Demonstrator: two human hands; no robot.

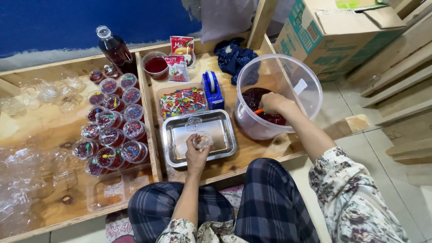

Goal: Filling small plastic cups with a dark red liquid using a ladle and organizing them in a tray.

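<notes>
Left hand at frame centre pinches a small clear cup over the steel tray. Right hand grips an orange scoop inside the tub of red jelly, centre right. Keep cup level, close to tub.

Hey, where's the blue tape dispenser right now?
The tape dispenser stands near the middle of the head view, between the tray of coloured spoons and the big tub, just behind the steel tray.
</notes>
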